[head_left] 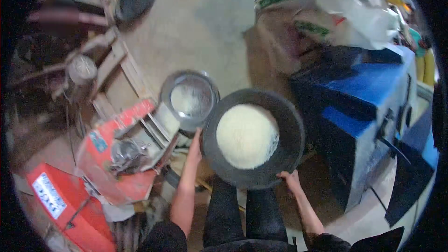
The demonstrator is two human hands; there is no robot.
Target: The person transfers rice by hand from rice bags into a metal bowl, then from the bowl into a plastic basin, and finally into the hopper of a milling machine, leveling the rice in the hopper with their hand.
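Note:
A wide dark round pan (291, 135) is held in front of my legs, with a heap of pale, fine-looking grain or flour (245, 135) inside it. My left hand (198, 141) grips its left rim, and my right hand (290, 179) has its fingers closed on the lower right rim. Just beyond my left hand stands a round metal pot (205, 88) with a smaller pale amount at its bottom. The dark pan partly overlaps this pot in the view.
On the left are a red machine (112, 133), a red box with a white label (70, 200) and a wooden frame (128, 65). A black pan (135, 0) lies farther back. Blue metal equipment (364, 84) stands right, below large sacks (289, 18).

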